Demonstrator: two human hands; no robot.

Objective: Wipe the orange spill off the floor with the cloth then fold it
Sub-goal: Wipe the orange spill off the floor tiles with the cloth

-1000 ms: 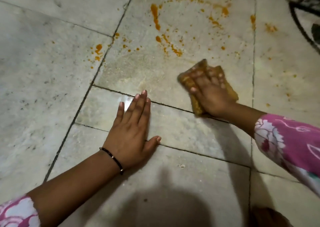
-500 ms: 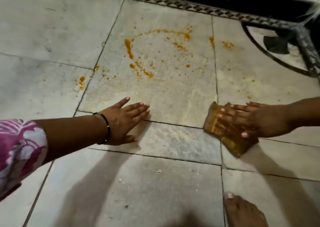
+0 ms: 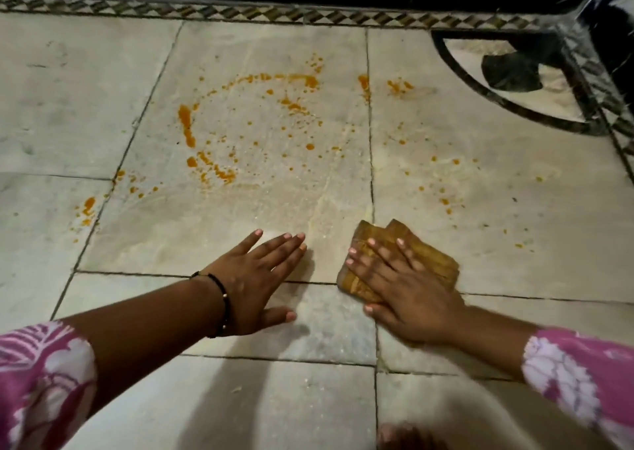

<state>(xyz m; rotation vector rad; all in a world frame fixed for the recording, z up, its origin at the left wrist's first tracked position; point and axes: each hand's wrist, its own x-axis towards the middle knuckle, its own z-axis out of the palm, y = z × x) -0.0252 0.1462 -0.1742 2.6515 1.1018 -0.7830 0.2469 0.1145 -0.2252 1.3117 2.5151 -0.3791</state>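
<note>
While right hand (image 3: 408, 298) presses cloth (image 3: 425, 261) flat — left hand (image 3: 254, 285) splayed, orange spill (image 3: 240, 127) beyond

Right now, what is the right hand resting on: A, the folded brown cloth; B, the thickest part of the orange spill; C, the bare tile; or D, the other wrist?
A: the right hand lies flat on the folded brown cloth, with the orange spill farther away and the left hand on the floor.
</note>
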